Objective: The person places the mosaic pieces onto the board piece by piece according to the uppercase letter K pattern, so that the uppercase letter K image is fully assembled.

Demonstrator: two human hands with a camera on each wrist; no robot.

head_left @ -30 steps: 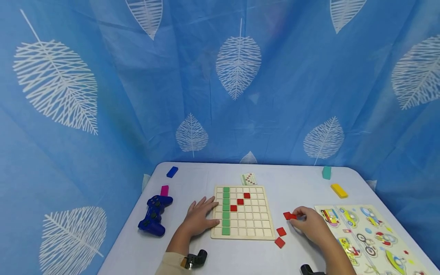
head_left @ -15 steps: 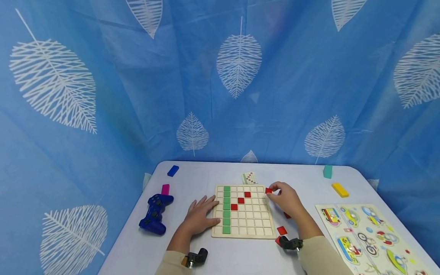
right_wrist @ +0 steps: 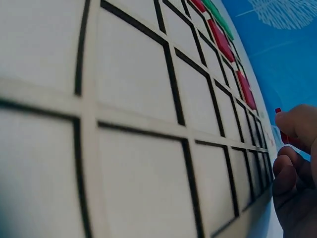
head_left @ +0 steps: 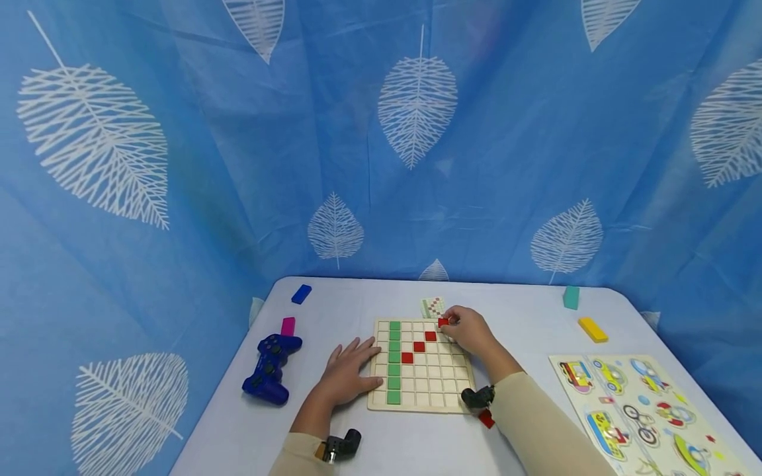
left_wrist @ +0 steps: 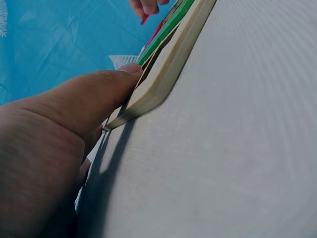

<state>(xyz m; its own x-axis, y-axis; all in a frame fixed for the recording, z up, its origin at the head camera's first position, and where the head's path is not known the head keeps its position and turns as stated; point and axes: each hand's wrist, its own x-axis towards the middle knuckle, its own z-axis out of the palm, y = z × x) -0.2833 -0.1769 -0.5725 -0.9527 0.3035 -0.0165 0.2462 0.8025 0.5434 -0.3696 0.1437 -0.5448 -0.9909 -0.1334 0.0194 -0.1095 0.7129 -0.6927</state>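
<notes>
A wooden grid board (head_left: pixel 428 400) lies on the table, with a column of green tiles (head_left: pixel 394 369) near its left side and a diagonal of red tiles (head_left: pixel 419 346). My left hand (head_left: pixel 345 377) rests at the board's left edge with fingers spread; in the left wrist view its thumb touches the rim. Over the top row, right of the middle, my right hand (head_left: pixel 473 332) pinches a red tile (head_left: pixel 443 322) between thumb and fingertips. The right wrist view shows this hand (right_wrist: pixel 299 158) at the far edge, the tile partly hidden.
Behind the board lies a small pattern card (head_left: pixel 432 307). A loose red tile (head_left: pixel 486 418) shows beneath the right wrist. To the left are a blue game controller (head_left: pixel 270 370), a pink block (head_left: pixel 288 326) and a blue block (head_left: pixel 301 294). On the right sit a picture puzzle (head_left: pixel 643 410), a yellow block (head_left: pixel 592 330) and a teal block (head_left: pixel 571 297).
My right hand has picked up a red tile from right of the board and carried it up and left to the top row. The left hand has stayed at the board's edge.
</notes>
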